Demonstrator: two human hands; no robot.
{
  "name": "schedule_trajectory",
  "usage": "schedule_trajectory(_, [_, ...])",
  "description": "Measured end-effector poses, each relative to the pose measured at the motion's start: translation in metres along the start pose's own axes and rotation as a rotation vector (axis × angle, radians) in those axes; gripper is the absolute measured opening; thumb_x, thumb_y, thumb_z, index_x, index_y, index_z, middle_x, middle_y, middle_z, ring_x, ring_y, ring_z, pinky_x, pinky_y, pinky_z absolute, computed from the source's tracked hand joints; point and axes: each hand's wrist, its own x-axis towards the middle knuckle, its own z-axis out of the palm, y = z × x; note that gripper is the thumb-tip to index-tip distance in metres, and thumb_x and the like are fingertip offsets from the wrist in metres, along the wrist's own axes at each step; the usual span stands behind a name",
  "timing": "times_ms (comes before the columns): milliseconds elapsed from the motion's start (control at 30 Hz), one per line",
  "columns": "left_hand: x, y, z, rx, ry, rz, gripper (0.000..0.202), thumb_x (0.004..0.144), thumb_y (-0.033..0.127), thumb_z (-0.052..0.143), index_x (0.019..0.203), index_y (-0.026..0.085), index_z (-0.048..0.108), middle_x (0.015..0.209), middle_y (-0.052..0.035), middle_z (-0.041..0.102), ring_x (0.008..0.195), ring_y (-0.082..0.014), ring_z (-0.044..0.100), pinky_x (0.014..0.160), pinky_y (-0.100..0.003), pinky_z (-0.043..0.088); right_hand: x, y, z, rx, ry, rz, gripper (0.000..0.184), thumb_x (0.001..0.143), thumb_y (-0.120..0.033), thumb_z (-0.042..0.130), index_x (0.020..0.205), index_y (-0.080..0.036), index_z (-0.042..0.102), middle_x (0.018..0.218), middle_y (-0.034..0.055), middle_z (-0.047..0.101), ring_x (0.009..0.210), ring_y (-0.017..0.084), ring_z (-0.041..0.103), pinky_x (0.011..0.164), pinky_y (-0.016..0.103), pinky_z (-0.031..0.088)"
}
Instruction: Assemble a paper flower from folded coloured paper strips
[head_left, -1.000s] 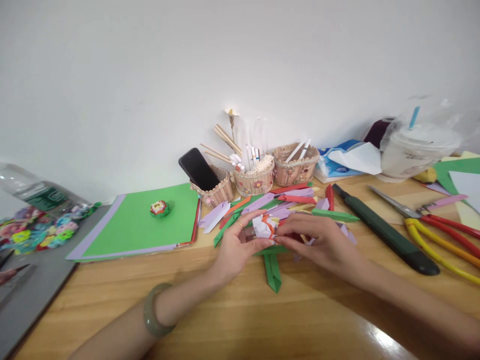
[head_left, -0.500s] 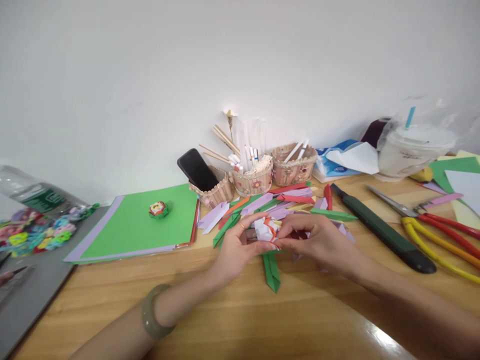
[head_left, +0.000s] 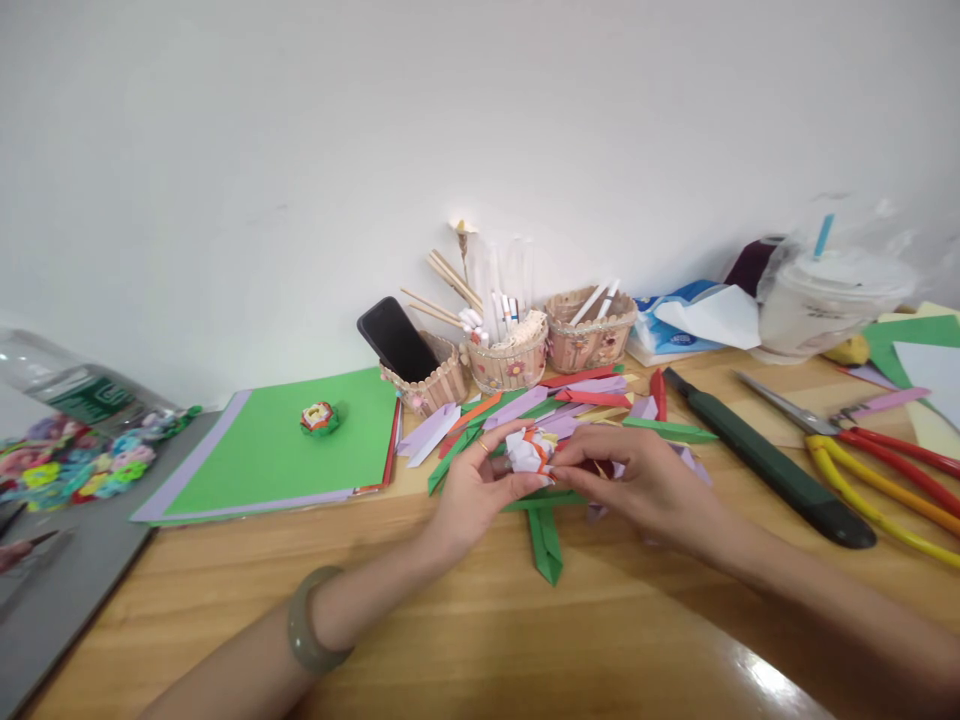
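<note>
Both of my hands meet over the middle of the wooden table (head_left: 480, 640). My left hand (head_left: 474, 493) cups a small folded paper flower (head_left: 529, 452), white with orange edges, its fingers curled around it. My right hand (head_left: 643, 480) pinches the same flower from the right with thumb and fingertips. Under and behind the hands lies a pile of folded paper strips (head_left: 570, 400) in green, purple and red. One green strip (head_left: 545, 545) points toward me below the hands.
Green card sheets (head_left: 277, 450) with a small finished paper flower (head_left: 319, 416) lie at left. Stick baskets (head_left: 510, 355) and a phone (head_left: 396, 338) stand by the wall. A utility knife (head_left: 765, 470), scissors (head_left: 862, 445), a lidded cup (head_left: 832, 300) and tissues (head_left: 697, 320) are at right.
The hands stay in place on the paper flower; the fingers have shifted slightly around it. Nothing else has moved.
</note>
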Motion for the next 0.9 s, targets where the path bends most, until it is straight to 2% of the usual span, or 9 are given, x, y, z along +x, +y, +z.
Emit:
schedule_trajectory(133, [-0.002,0.002,0.002,-0.021,-0.028,-0.023,0.055,0.056,0.016,0.077,0.108,0.021,0.059,0.085,0.0007,0.068,0.074,-0.0121,0.06,0.073,-0.025,0.048,0.001,0.003,0.001,0.019,-0.009,0.018,0.019,0.08,-0.027,0.057,0.066,-0.016,0.065,0.061,0.0013,0.06,0.053,0.01,0.051,0.047,0.022,0.038])
schedule_trajectory(367, [-0.002,0.001,0.001,-0.04,-0.05,-0.016,0.054,0.055,0.014,0.078,0.105,0.021,0.061,0.087,0.0005,0.067,0.074,-0.0114,0.06,0.071,-0.024,0.048,-0.001,0.005,0.005,-0.037,0.085,-0.036,0.016,0.076,-0.022,0.061,0.062,-0.016,0.06,0.06,0.0004,0.058,0.052,0.01,0.051,0.047,0.021,0.04])
schedule_trajectory(567, [0.0,-0.006,-0.004,-0.103,-0.056,0.0,0.053,0.059,0.019,0.076,0.11,0.023,0.06,0.095,-0.0017,0.067,0.078,-0.0131,0.061,0.067,-0.023,0.05,-0.004,0.007,0.009,-0.173,0.232,-0.305,0.008,0.081,-0.017,0.058,0.078,-0.016,0.065,0.067,0.0019,0.062,0.057,0.01,0.054,0.05,0.02,0.043])
schedule_trajectory(733, [-0.001,-0.004,-0.002,-0.149,-0.044,-0.006,0.047,0.062,0.018,0.075,0.107,0.024,0.061,0.094,-0.0008,0.067,0.077,-0.0119,0.062,0.062,-0.02,0.051,-0.009,0.009,0.013,-0.539,0.493,-0.551,0.006,0.08,-0.013,0.059,0.083,-0.017,0.062,0.071,0.0035,0.065,0.062,0.012,0.059,0.055,0.023,0.046])
schedule_trajectory(900, [-0.002,0.0,0.002,-0.231,0.033,-0.023,0.046,0.06,0.021,0.076,0.104,0.021,0.061,0.094,-0.002,0.066,0.076,-0.0135,0.063,0.061,-0.022,0.052,-0.012,0.014,0.013,-0.671,0.562,-0.611,0.013,0.08,-0.012,0.059,0.091,-0.017,0.059,0.075,0.0037,0.066,0.065,0.012,0.06,0.058,0.024,0.048])
